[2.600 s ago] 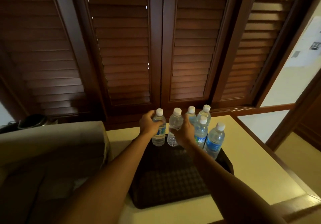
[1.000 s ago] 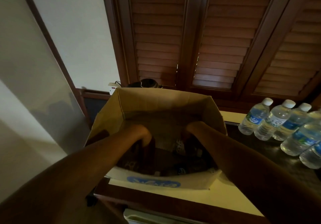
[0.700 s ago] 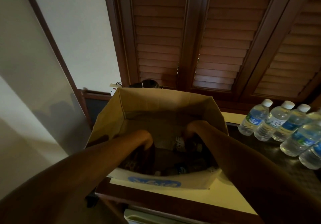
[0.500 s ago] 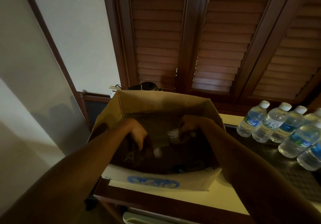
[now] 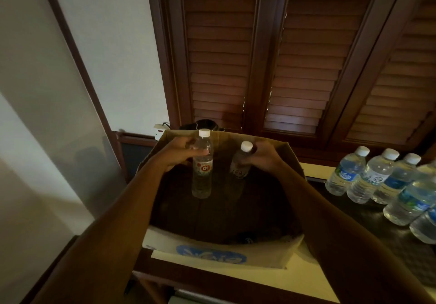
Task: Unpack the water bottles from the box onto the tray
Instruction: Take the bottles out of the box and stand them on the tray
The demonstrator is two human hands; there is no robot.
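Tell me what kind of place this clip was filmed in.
Probably a hotel room or similar lodging, though that's a guess. Dark louvred wooden shutters line the wall, small water bottles stand together on a dark tray, and a wall socket sits behind the cardboard box.

Left grip (image 5: 181, 155) wraps an upright bottle (image 5: 202, 165) above the box (image 5: 212, 254). Right grip (image 5: 265, 156) clutches a tilted bottle (image 5: 240, 162) just beside it.
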